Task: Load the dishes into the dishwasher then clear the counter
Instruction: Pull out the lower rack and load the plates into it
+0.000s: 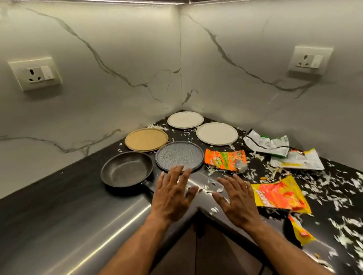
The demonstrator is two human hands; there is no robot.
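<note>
Over the corner of the counter (pixel 64 209), left hand (pixel 173 197) and right hand (pixel 235 202) hover spread wide and empty. The grey plate (pixel 179 156) lies nearest at twelve o'clock, so it is probably picked first.

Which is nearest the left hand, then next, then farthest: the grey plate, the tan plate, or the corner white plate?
1. Grey plate, right at the left hand's fingertips.
2. Tan plate, behind it, leftward.
3. Corner white plate, farthest back.
</note>
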